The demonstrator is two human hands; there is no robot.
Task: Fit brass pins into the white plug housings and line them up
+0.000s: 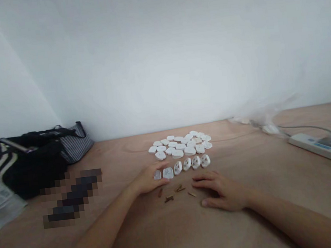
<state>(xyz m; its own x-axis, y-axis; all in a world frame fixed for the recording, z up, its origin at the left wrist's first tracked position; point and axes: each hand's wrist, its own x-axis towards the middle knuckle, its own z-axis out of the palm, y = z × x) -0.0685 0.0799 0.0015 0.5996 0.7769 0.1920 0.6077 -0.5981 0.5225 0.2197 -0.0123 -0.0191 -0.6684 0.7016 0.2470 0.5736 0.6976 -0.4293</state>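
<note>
A row of several white plug housings (pixel 187 163) lies across the table, their cavities or holes facing me. At the row's left end my left hand (pixel 148 178) has its thumb and fingers apart around the leftmost housing (pixel 157 175). The thumb tip is close to the second housing (pixel 168 173); whether it touches is unclear. My right hand (pixel 225 191) rests on the table with fingers spread, holding nothing. Between the hands are several small brass-coloured pins (pixel 169 198), with a single pin (pixel 192 194) nearest the right fingers. Behind the row sits a loose group of white plug pieces (pixel 177 153).
Black bags (pixel 32 163) and a striped bag (pixel 76 142) stand at the left, with a pixelated dark object (pixel 75 196) before them. A white power strip (pixel 323 147) with cables lies at the right, near clear plastic wrapping (pixel 268 118). A wall closes the back.
</note>
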